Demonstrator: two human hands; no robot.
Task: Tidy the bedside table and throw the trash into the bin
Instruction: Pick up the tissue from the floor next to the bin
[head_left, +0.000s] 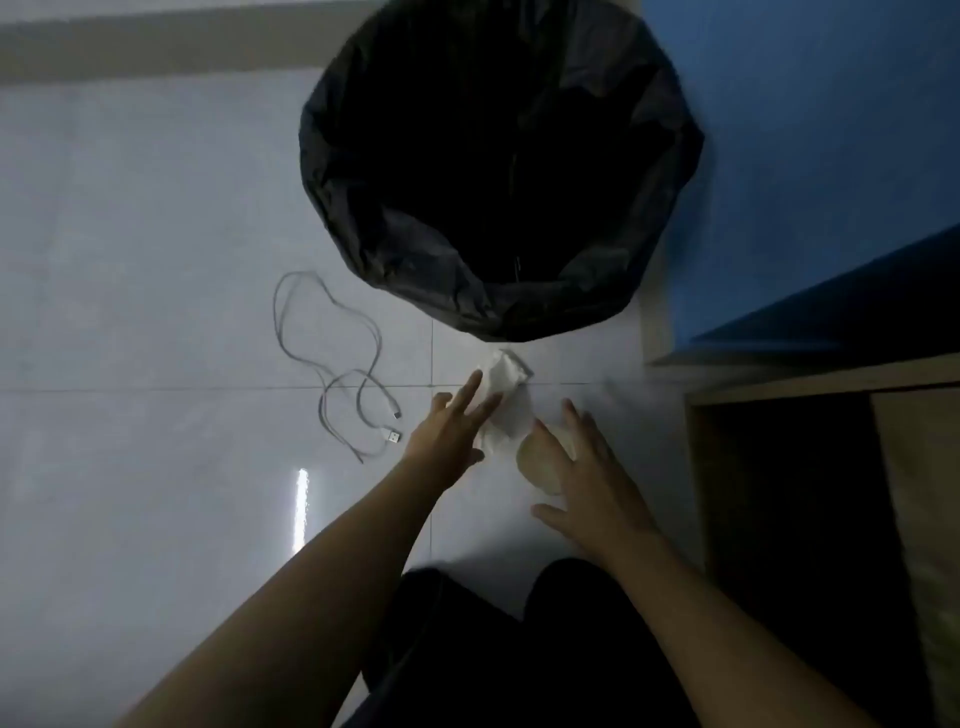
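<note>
A bin (498, 171) lined with a black bag stands on the white tiled floor, its mouth dark. Just in front of it lies crumpled white tissue (506, 400). My left hand (452, 436) reaches over the tissue's left side with fingers straight, holding nothing. My right hand (587, 473) is spread open to the right of the tissue, partly over a round pale tan object (537, 460) on the floor. Whether either hand touches anything is unclear.
A grey USB cable (337, 379) lies looped on the floor left of the bin. The wooden bedside table (810, 395) with a dark open shelf stands at the right, against a blue wall (805, 156). My dark-clothed knees (498, 644) are below.
</note>
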